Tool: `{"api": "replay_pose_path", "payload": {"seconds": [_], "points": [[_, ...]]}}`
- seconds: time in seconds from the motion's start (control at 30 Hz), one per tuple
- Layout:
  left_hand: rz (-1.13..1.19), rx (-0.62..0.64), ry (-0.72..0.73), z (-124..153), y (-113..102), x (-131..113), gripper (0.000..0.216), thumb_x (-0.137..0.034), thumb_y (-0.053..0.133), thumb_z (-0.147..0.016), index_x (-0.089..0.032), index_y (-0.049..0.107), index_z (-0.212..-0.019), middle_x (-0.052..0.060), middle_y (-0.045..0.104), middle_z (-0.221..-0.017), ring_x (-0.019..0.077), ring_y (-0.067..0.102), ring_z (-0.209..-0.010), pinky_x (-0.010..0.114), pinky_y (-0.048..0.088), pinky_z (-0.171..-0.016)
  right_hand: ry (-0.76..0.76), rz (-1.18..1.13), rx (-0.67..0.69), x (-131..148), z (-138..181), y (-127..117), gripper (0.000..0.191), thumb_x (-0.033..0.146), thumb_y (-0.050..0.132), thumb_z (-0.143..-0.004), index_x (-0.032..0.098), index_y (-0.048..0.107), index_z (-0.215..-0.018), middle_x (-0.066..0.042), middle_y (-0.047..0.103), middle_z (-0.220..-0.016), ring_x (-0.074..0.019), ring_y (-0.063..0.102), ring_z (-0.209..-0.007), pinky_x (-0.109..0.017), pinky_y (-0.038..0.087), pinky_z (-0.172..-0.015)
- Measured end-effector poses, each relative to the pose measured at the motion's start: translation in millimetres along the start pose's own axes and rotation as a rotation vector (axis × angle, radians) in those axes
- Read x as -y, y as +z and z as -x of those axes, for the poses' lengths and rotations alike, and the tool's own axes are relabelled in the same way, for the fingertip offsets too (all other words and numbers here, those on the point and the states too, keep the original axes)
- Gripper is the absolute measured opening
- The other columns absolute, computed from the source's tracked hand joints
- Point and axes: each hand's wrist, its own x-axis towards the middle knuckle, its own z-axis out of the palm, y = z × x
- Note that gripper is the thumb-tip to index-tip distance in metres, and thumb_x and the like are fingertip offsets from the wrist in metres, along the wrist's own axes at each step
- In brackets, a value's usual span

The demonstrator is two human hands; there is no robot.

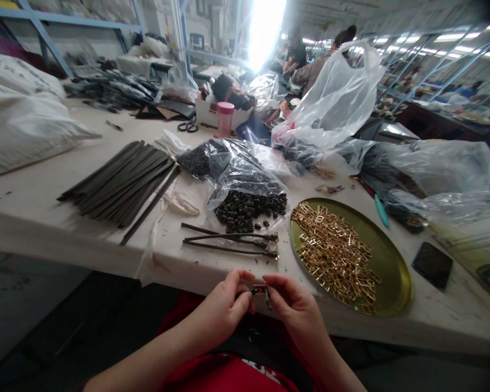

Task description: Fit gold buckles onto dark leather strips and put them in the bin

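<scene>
While the left hand (231, 302) and right hand (296, 305) pinch a small buckle (260, 286) between nearly closed fingertips at lower centre, three dark strips (228, 249) lie just above on the tabletop (212, 267), left of a tray (394, 277) of gold-coloured buckles (330, 250).
</scene>
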Motion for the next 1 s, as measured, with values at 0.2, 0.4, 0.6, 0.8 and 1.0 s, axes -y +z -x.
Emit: {"api": "replay_pose_path", "payload": {"seconds": [0.2, 0.4, 0.6, 0.8, 1.0], "points": [[-0.033, 0.058, 0.028, -3.5, 3.6, -2.6, 0.037, -0.015, 0.035, -0.083, -0.015, 0.034, -0.120, -0.002, 0.050, -0.071, 0.0131, 0.050, -0.068, 0.026, 0.040, -0.068, 0.220, -0.376, 0.124, 3.4, -4.7, 1.3, 0.031, 0.034, 0.069, -0.067, 0.023, 0.060, -0.095, 0.003, 0.057, -0.072, -0.0107, 0.056, -0.068, -0.023, 0.046, -0.065], [-0.070, 0.124, 0.082, -10.5, -0.2, -0.6, 0.037, -0.020, 0.034, -0.086, -0.023, 0.043, -0.122, -0.002, 0.051, -0.072, 0.0113, 0.047, -0.064, 0.021, 0.037, -0.062, 0.269, -0.516, 0.085, -5.1, -15.7, 5.0, 0.037, 0.031, 0.072, -0.065, 0.024, 0.058, -0.098, 0.002, 0.057, -0.076, -0.0112, 0.054, -0.072, -0.023, 0.044, -0.067], [0.027, 0.122, 0.064, -22.7, -8.3, 5.5, 0.020, -0.025, 0.042, -0.083, -0.016, 0.058, -0.091, -0.003, 0.049, -0.067, 0.0099, 0.044, -0.062, 0.019, 0.035, -0.059, 0.360, -0.535, 0.144, -12.4, -25.7, 11.6, 0.040, 0.033, 0.071, -0.067, 0.020, 0.053, -0.100, 0.003, 0.053, -0.070, -0.0086, 0.051, -0.061, -0.021, 0.041, -0.059], [0.170, 0.029, -0.074, -33.9, -17.1, 14.1, 0.022, -0.036, 0.045, -0.082, -0.016, 0.051, -0.080, -0.006, 0.040, -0.058, 0.0087, 0.037, -0.054, 0.019, 0.031, -0.051, 0.042, 0.175, 0.093, -1.8, -82.0, -7.0, 0.026, 0.037, 0.042, -0.084, 0.017, 0.052, -0.098, -0.004, 0.057, -0.079, -0.0147, 0.054, -0.069, -0.030, 0.044, -0.067], [0.146, -0.032, -0.105, -34.7, -21.4, 13.1, 0.023, -0.038, 0.045, -0.081, -0.016, 0.051, -0.082, -0.007, 0.041, -0.057, 0.0086, 0.038, -0.053, 0.019, 0.030, -0.051, -0.117, 0.621, 0.019, 0.1, -158.4, -6.2, 0.009, 0.015, 0.053, -0.073, 0.019, 0.061, -0.074, -0.006, 0.057, -0.084, -0.0209, 0.052, -0.084, -0.038, 0.034, -0.083]]}}
